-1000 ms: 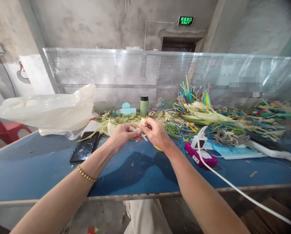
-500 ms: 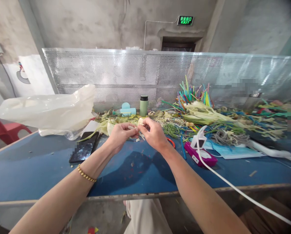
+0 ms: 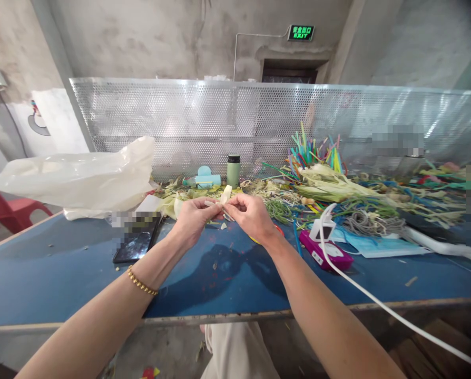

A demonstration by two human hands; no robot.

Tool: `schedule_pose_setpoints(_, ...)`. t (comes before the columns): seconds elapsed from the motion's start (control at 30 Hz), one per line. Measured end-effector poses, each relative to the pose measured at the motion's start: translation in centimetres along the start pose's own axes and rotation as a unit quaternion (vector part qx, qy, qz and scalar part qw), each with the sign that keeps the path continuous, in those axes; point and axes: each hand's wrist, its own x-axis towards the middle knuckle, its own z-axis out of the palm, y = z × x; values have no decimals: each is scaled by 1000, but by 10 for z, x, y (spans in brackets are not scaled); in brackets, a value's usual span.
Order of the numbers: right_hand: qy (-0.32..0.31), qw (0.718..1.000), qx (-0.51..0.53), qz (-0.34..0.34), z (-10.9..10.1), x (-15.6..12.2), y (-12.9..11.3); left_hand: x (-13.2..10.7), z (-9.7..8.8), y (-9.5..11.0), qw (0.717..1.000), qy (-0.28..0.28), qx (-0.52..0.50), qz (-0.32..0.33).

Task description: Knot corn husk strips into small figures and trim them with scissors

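Above the blue table (image 3: 101, 295), my left hand (image 3: 194, 218) and my right hand (image 3: 251, 216) meet, both with fingertips pinched together. Between them is a pale strip of corn husk (image 3: 226, 194), its upper end standing up above the fingertips. A thin pale piece also shows along my left fingers. The fingers hide the lower part of the husk. Partly behind my right wrist lies a red and yellow ring-shaped thing, perhaps scissor handles. To the left of my left hand lies a black phone (image 3: 135, 246).
Husks (image 3: 330, 181) and coloured pipe cleaners (image 3: 314, 152) pile up at the back right. A green bottle (image 3: 233, 171) stands behind my hands. On the right are a purple power strip (image 3: 326, 251), a white cable (image 3: 362, 295) and a blue face mask (image 3: 385, 245). At left lies a plastic bag (image 3: 81, 176).
The husk strip now stands up taller between my fingers. My right hand has shifted slightly right and its fingers have moved lower on the strip.
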Motion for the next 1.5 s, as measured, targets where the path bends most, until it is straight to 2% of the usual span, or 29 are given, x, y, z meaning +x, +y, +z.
schedule_pose_setpoints(0.2,11,1000,0,8,4,1,-1,-1,2,1,999,13,42,15)
schedule_pose_setpoints(0.43,11,1000,1,-11,5,1,-1,-1,1,0,1000,18,20,11)
schedule_pose_setpoints(0.63,74,997,14,-30,1,0,-2,1,0,-2,1000,15,-17,-15)
schedule_pose_setpoints(0.8,38,998,45,-23,1,1,0,1,0,-2,1000,16,-12,-16)
schedule_pose_setpoints(0.97,52,996,51,-47,2,1,-1,0,0,-1,1000,15,-4,-15)
schedule_pose_setpoints(1.23,63,995,12,-80,2,-2,-8,1,-2,-3,1000,14,9,-18)
schedule_pose_setpoints(1.33,60,994,-19,-85,2,-2,-6,2,-2,-3,1000,8,14,-19)
schedule_pose_setpoints(1.5,93,985,-96,-108,3,-2,0,1,-1,-3,1000,17,15,-17)
